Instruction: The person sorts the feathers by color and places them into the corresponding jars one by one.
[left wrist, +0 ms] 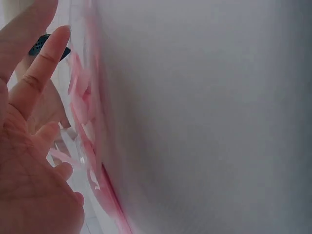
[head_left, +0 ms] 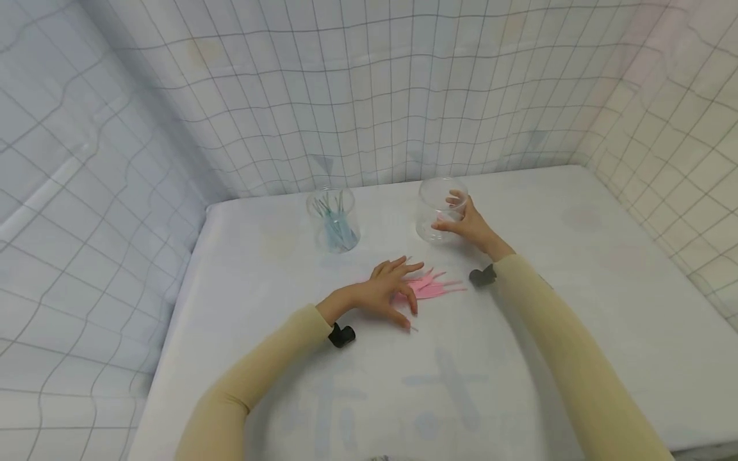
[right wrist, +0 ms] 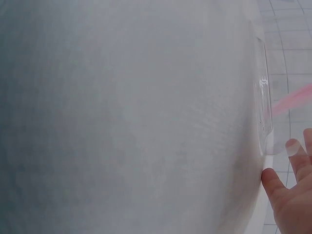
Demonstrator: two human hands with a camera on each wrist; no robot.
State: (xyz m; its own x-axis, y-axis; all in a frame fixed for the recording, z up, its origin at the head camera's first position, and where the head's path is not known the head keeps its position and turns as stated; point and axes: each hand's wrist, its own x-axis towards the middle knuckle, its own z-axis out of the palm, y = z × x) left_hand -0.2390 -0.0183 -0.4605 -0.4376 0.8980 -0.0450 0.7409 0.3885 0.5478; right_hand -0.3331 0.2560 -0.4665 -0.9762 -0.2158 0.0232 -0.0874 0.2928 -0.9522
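My right hand [head_left: 469, 224] grips a clear round jar [head_left: 428, 214] from its right side, thumb in front and fingers behind. A pink piece [right wrist: 295, 99] shows through the jar's wall in the right wrist view. My left hand [head_left: 383, 293], fingers spread and bent, hovers over or touches a loose pile of slim pink pieces [head_left: 429, 286] with narrow stems; contact is unclear. In the left wrist view the pile [left wrist: 83, 105] lies beyond the fingers, with nothing visibly held. The pieces' exact kind cannot be made out.
A second clear jar [head_left: 323, 224] stands at the back left, holding several slim blue pieces [head_left: 340, 232] with stems up. A white cloth covers the table [head_left: 576, 307]. Grid-patterned white curtains [head_left: 369, 96] hang behind and at both sides.
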